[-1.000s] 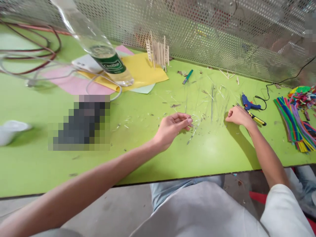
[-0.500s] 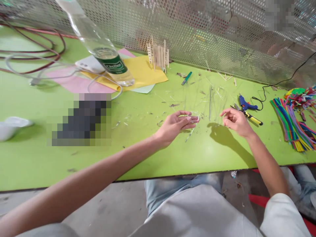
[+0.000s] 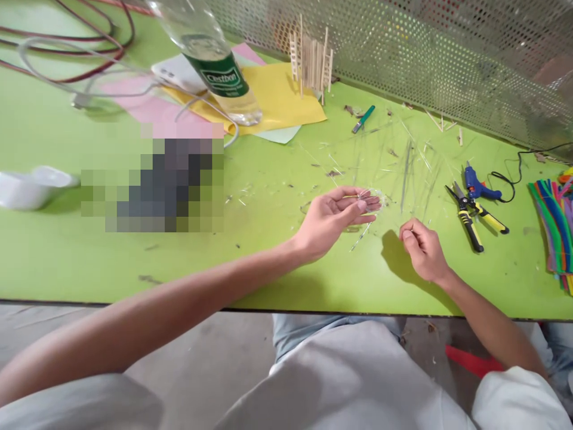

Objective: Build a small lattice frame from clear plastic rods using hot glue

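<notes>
My left hand [image 3: 329, 222] is over the green table with its thumb pressed towards its fingers. It pinches a thin, clear or silvery wire-like piece [image 3: 379, 198], fine strands of which curl around the fingertips. A thin straight end [image 3: 362, 237] sticks out below the fingers. To the right, my right hand [image 3: 423, 249] is apart from it with fingers curled in and thumb against the index finger. Whatever it may hold is too small to make out. Between and beyond the hands, thin grey and clear strands [image 3: 406, 173] lie scattered.
Right of my hands lie yellow-black pliers [image 3: 470, 221], a blue glue gun [image 3: 478, 185] and bundled pipe cleaners [image 3: 553, 227]. A green-handled cutter [image 3: 363, 119] and a small stick structure [image 3: 311, 65] are farther back. A water bottle [image 3: 224, 83] stands on yellow paper [image 3: 290, 101], before a perforated metal screen [image 3: 403, 65].
The camera view has turned, so the tabletop things sit higher and mostly farther right. My right hand has drawn back towards me, away from the pliers, and its fingers have curled in.
</notes>
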Demonstrator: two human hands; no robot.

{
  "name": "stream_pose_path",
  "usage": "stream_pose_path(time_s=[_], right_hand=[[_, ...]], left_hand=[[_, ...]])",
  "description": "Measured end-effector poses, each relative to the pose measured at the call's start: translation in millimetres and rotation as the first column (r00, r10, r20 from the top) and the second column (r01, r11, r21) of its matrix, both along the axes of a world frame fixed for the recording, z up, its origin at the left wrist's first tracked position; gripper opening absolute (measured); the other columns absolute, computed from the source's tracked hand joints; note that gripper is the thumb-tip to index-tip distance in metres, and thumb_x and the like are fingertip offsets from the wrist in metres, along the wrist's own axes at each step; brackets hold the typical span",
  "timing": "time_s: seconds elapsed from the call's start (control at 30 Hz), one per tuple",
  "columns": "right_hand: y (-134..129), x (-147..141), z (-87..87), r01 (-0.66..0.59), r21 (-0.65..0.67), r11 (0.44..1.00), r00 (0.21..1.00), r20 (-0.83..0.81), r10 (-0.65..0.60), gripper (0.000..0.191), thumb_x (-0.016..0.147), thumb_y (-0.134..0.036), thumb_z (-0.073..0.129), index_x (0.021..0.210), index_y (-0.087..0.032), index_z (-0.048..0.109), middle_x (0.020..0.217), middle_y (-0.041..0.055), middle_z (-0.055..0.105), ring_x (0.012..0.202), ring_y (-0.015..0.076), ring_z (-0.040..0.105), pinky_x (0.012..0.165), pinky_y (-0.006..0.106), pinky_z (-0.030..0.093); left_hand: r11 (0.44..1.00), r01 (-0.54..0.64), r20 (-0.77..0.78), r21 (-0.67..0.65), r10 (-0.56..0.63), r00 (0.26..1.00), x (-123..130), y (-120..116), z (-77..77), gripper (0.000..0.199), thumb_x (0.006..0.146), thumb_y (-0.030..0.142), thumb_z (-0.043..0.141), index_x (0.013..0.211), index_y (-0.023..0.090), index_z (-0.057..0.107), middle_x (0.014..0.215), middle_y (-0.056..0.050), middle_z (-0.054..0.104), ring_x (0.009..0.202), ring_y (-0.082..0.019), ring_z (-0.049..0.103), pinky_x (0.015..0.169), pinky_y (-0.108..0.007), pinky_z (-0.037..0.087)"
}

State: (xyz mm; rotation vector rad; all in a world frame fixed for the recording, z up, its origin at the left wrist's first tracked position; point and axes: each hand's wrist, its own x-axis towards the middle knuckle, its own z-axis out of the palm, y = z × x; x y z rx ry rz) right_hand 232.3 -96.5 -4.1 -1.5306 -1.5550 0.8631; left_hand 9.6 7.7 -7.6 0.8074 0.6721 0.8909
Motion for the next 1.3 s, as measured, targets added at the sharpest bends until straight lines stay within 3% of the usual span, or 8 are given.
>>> stream_pose_path(time_s=[0.27,0.47,0.67,0.8,0.97,1.3], right_hand=[[-3,0,-1.8,-0.027,-0.068,0.997,1.000,0.014,0.028,0.021,0.111,-0.041,0.054,0.100,-0.026,0.062,0.051,-0.0125,0.040,0.042,0.0105,0.033,0.046,0.027,0.024],[-5,2,-0.5,-0.037,-0.041,0.998,0.999,0.031,0.038,0.019,0.110,-0.038,0.056,0.098,-0.025,0.064,0.051,-0.0119,0.044,0.040,0.0098,0.034,0.044,0.026,0.025],[-5,3,-1.0,-0.035,-0.024,0.999,0.998,0.043,0.036,0.016,0.109,-0.034,0.055,0.097,-0.026,0.063,0.049,-0.0127,0.042,0.039,0.0095,0.033,0.043,0.025,0.024],[-6,3,-1.6,-0.038,-0.024,0.999,0.998,0.047,0.039,0.016,0.109,-0.033,0.056,0.098,-0.026,0.063,0.048,-0.0123,0.043,0.038,0.0092,0.032,0.043,0.025,0.023],[-5,3,-1.9,-0.030,-0.019,0.999,0.998,0.061,0.031,0.016,0.109,-0.034,0.055,0.097,-0.026,0.063,0.049,-0.0125,0.043,0.039,0.0090,0.033,0.043,0.025,0.024],[-5,4,-1.6,-0.018,-0.051,0.999,0.998,0.057,0.021,0.020,0.110,-0.040,0.057,0.097,-0.026,0.063,0.049,-0.0118,0.044,0.040,0.0096,0.033,0.044,0.026,0.024]], left_hand=[[0.999,-0.037,0.042,-0.012,0.038,0.998,-2,-2,3.5,0.055,0.080,0.043,0.109,0.107,0.020,0.067,0.112,-0.011,0.092,0.119,-0.031,0.090,0.101,-0.043,0.078],[0.986,-0.163,0.114,0.019,0.160,0.981,-1,3,2.5,0.032,0.089,0.027,0.098,0.112,0.018,0.078,0.116,-0.007,0.092,0.118,-0.025,0.090,0.104,-0.038,0.076],[0.978,-0.197,0.094,0.062,0.191,0.977,-3,9,6.5,0.020,0.094,0.020,0.087,0.114,0.018,0.083,0.116,-0.006,0.092,0.115,-0.023,0.090,0.103,-0.037,0.076],[0.977,-0.205,0.096,0.056,0.199,0.975,-3,9,9.7,0.015,0.099,0.029,0.084,0.109,0.018,0.084,0.112,-0.007,0.092,0.111,-0.024,0.091,0.098,-0.036,0.077],[0.967,-0.241,0.015,0.079,0.240,0.971,-4,12,11.3,0.034,0.099,0.049,0.087,0.110,0.018,0.081,0.113,-0.010,0.092,0.116,-0.028,0.090,0.102,-0.040,0.076],[0.963,-0.253,0.027,0.089,0.251,0.968,-3,13,11.5,0.032,0.098,0.047,0.090,0.108,0.018,0.082,0.112,-0.009,0.092,0.114,-0.027,0.090,0.102,-0.038,0.076]])
